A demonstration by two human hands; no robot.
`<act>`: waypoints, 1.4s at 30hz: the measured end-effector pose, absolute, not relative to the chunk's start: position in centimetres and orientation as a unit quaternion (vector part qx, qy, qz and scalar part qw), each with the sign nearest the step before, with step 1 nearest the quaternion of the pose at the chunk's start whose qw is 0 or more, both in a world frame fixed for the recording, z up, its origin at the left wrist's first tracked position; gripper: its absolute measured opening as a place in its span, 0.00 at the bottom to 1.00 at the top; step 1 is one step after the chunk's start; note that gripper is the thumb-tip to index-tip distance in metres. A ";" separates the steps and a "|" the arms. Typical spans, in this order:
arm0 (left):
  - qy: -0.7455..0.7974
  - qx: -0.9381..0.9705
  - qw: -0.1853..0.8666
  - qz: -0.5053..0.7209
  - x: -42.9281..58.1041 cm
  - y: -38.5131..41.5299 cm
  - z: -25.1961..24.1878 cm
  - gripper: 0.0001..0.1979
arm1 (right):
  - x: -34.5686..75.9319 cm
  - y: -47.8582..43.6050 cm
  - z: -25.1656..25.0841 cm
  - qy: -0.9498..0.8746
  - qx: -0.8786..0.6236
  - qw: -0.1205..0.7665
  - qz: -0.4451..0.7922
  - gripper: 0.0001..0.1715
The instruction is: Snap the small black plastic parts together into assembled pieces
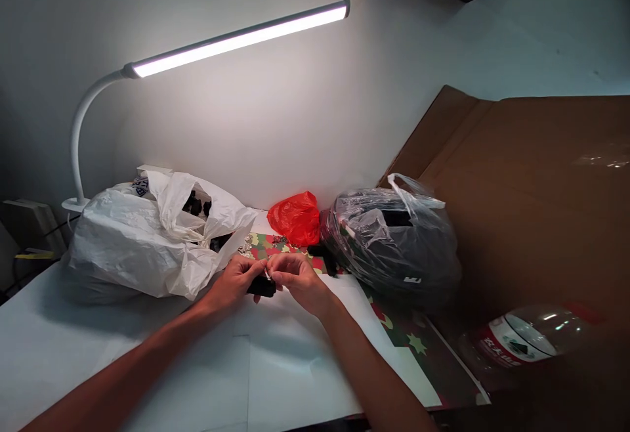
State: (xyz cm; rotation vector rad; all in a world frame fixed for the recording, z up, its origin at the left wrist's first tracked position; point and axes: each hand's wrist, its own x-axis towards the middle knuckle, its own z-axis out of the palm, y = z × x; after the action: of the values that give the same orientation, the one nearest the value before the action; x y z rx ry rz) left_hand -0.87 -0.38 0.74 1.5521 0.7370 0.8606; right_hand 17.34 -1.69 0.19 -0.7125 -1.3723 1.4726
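My left hand (pixel 242 274) is closed around a small black block-like piece (pixel 262 286), whose exact kind I cannot make out. Close against it, my right hand (pixel 295 273) has thumb and forefinger pinched together over a tiny shiny bit at the top of the black piece. That bit is too small to name. Both hands meet above the white sheet (pixel 275 366) on the table. Just behind them, small metallic pieces (pixel 246 244) lie scattered on a red and green patterned sheet (pixel 263 241).
An open white plastic bag (pixel 132 248) with black items stands left; a red bag (pixel 296 217) lies behind. A filled clear bag (pixel 394 248) sits right, before a cardboard sheet (pixel 541 209). A plastic bottle (pixel 526 339) lies at lower right. A lit lamp (pixel 241 39) hangs overhead.
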 end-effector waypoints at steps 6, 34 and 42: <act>0.314 0.656 0.575 0.375 -0.8 -0.2 0.2 0.32 | 17.6 -1.7 -0.2 -0.574 -0.242 0.469 0.626 0.18; 0.431 0.691 0.353 0.461 -0.6 -0.8 0.1 0.19 | 17.0 -0.9 -1.7 -0.575 -0.328 0.540 0.520 0.24; 0.411 0.685 0.396 0.452 -0.8 -0.7 0.6 0.24 | 17.6 0.4 -3.1 -0.606 -0.303 0.546 0.492 0.25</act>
State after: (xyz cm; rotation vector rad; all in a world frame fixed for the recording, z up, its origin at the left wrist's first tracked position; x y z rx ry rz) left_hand -0.85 -0.66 0.60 1.7369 1.0414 1.1455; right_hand 17.56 0.39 -3.09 -0.7185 -1.4365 1.1674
